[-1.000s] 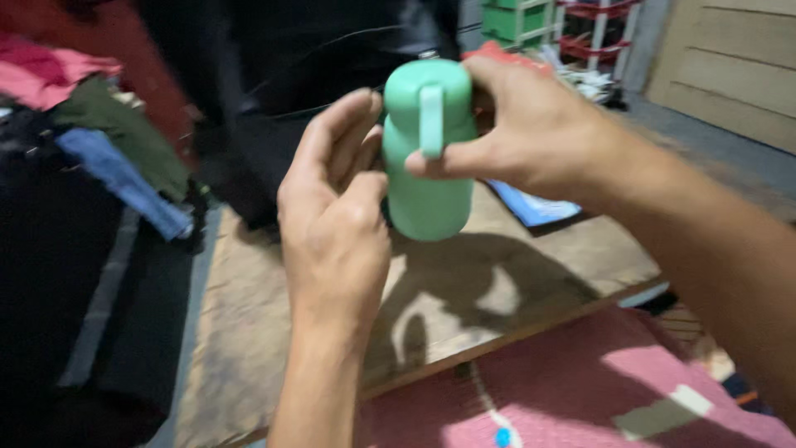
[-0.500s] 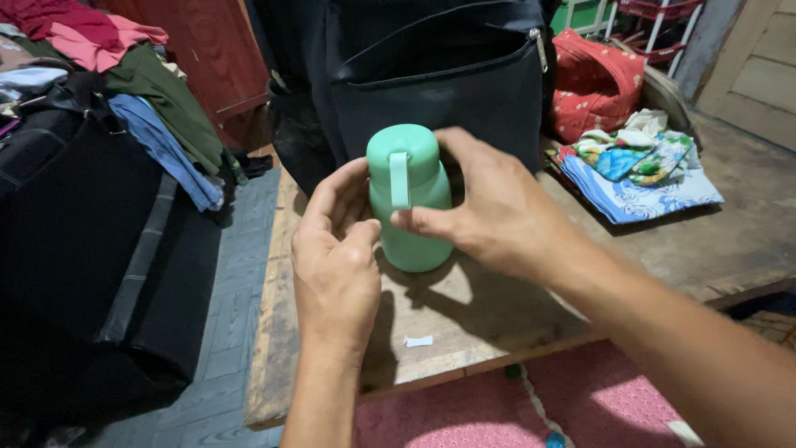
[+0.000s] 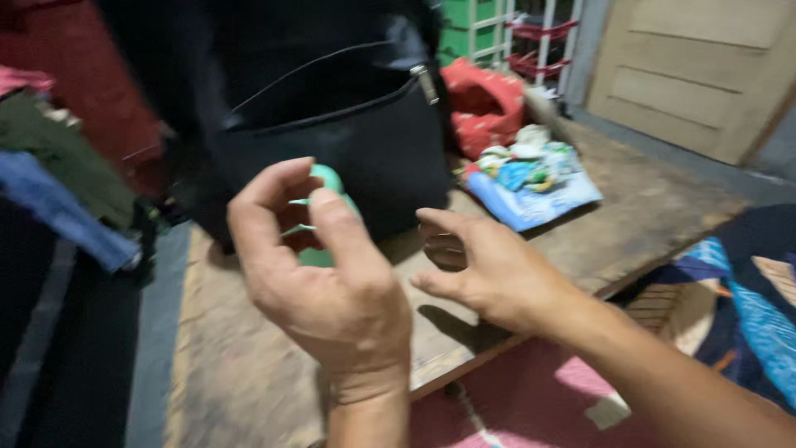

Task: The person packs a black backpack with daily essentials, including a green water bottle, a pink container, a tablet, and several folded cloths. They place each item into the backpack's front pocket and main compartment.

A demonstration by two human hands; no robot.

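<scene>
A mint-green bottle [image 3: 328, 184] with a loop on its lid shows only in part behind my left hand [image 3: 319, 282], whose fingers curl around it. My right hand [image 3: 485, 270] is beside it to the right, off the bottle, fingers spread and curved with nothing in them. Both hands hover over a worn wooden table [image 3: 638, 207]. A black bag [image 3: 332, 108] with a zipped front pocket stands upright right behind the bottle.
A red pouch [image 3: 485, 104] and a pile of colourful cloth [image 3: 531, 178] lie on the table at the right. Folded clothes [image 3: 62, 178] are stacked at the left. A pink patterned mat [image 3: 531, 398] lies below the table edge, a wooden door [image 3: 696, 66] behind.
My right hand has let go of the green bottle and drawn off to the right. The left hand now holds it alone, and the view has swung toward the black bag.
</scene>
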